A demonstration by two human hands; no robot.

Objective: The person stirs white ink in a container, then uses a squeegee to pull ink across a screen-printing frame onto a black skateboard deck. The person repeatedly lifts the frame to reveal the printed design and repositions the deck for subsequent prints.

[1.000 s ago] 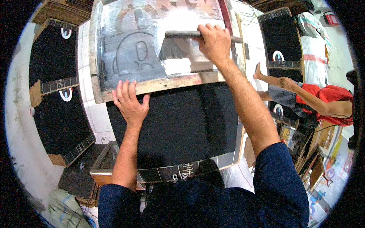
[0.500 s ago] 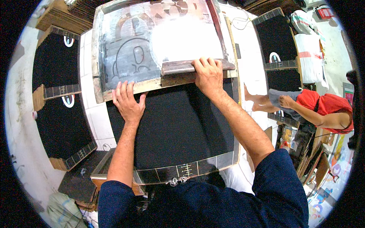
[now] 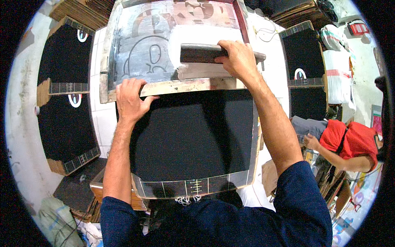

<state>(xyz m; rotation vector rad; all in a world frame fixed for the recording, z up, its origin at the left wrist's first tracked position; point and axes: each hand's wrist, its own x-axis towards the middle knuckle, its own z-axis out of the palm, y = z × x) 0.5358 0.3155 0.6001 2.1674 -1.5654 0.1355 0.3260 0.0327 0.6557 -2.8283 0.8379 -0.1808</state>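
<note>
A wooden-framed printing screen [image 3: 181,85] covers the far part of a black fabric panel [image 3: 181,136]. Grey cartoon-like outlines show on its mesh, with a broad white patch of ink [image 3: 214,35] at the right. My right hand [image 3: 240,59] is closed around the dark bar of a squeegee [image 3: 200,53], which lies crosswise over the white patch, a little beyond the near rail. My left hand [image 3: 131,101] grips that rail near its left corner, fingers curled over the wood and thumb pointing right.
More black panels stand at the left [image 3: 63,127] and right [image 3: 304,61], each with a small white oval print. Stacked brown boards [image 3: 84,12] sit at the far left. On the right, a person in red [image 3: 354,140] is nearby, below white bundles [image 3: 338,74].
The squeegee has moved away from the near rail, and its bar has tilted in my right hand. My left fingers, previously laid flatter on the rail, now curl over it.
</note>
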